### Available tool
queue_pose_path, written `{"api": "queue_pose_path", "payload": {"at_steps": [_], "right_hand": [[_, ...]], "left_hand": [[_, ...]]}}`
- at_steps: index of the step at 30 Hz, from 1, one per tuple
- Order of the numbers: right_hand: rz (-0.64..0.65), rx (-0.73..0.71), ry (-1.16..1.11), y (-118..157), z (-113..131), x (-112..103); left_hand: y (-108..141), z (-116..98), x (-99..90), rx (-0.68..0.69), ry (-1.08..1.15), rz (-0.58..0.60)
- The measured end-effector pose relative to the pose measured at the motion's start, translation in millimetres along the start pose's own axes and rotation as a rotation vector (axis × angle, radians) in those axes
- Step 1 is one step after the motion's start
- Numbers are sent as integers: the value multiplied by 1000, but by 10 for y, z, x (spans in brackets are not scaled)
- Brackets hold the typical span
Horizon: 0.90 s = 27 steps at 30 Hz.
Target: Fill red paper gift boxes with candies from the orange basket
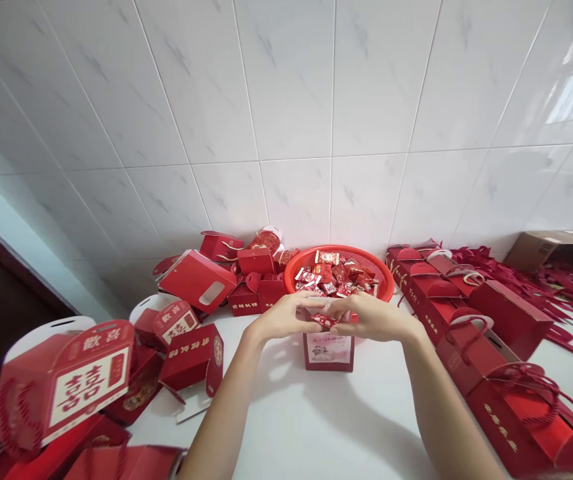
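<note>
A small red box (329, 365) with a pale printed front stands on the white table before me. My left hand (286, 316) is closed at its upper left edge, thumb in front and fingers behind. My right hand (373, 316) comes over the top from the other side, its thumb and fingers around a red-wrapped candy (324, 321) above the box. The fingers partly cover the box's opening. Just behind the hands, a red plastic basket (389, 283) holds many wrapped candies (346, 273), mostly red and white.
Red gift boxes (191, 357) with rounded flaps and rope handles are piled on the left. A row of similar boxes (496, 417) lines the right. Dark red ribbons (566, 283) lie beside a cardboard box (541, 253). A tiled wall (296, 193) closes off the back.
</note>
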State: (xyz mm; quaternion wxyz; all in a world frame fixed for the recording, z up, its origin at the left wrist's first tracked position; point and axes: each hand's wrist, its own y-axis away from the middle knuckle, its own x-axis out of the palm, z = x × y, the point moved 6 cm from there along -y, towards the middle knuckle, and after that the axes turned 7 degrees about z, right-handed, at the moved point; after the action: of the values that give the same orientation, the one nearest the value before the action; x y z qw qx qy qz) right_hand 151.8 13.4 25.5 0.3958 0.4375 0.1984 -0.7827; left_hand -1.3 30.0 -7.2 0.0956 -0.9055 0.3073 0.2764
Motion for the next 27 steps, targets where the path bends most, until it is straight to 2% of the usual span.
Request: {"api": "queue_pose_path", "payload": {"at_steps": [4, 11, 16, 21, 27], "right_hand": [[-45, -14, -4, -2, 6, -24], [-199, -6, -26, 77, -26, -140], [-301, 16, 6, 168, -71, -247], [-265, 101, 20, 188, -182, -234], [-159, 233, 59, 138, -350, -109]], "left_hand": [[11, -33, -2, -2, 3, 8], [27, 58, -14, -32, 18, -16], [29, 12, 7, 8, -53, 27], [-11, -54, 15, 81, -135, -14], [-50, -32, 32, -15, -214, -63]]}}
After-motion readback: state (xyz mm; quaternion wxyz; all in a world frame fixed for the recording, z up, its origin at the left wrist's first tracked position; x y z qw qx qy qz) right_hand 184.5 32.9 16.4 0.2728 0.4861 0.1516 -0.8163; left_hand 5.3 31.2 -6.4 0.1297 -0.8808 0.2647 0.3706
